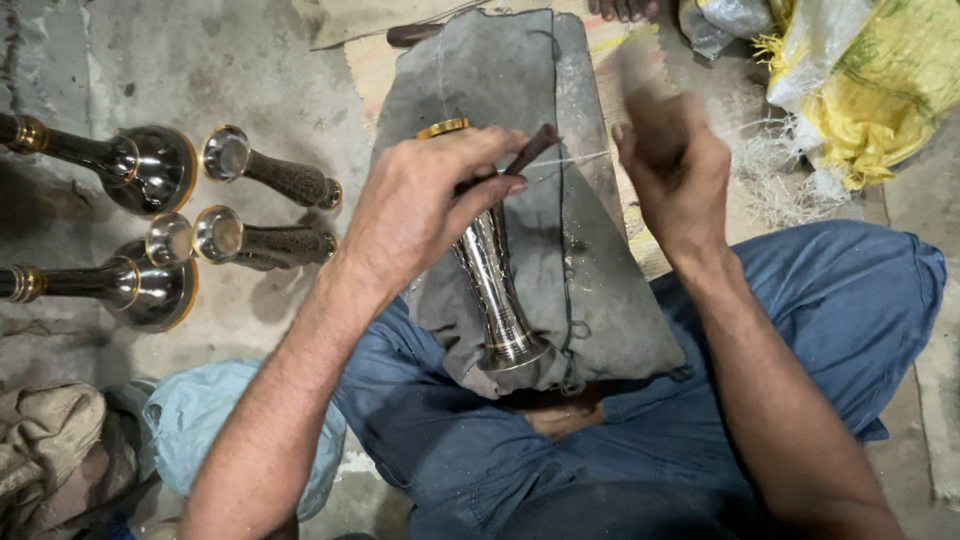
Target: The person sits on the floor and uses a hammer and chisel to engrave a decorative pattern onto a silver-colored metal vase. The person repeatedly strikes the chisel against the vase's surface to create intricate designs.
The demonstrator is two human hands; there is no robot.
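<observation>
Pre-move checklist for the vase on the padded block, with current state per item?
1. Metal vase lies on the grey pad: ok.
2. Left hand presses on the vase: ok.
3. Left hand grips the dark stick tool: ok.
4. Right hand in focus: not ok, motion-blurred.
5. Right hand's grip: cannot tell.
6. Finished vases lie apart on the floor: ok.

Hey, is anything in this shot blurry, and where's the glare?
Head view: the right hand is smeared by motion blur, while the left hand is sharp. Glare streaks run along the metal vase on the grey cloth, and bright highlights sit on the flared vases lying at left.
</observation>
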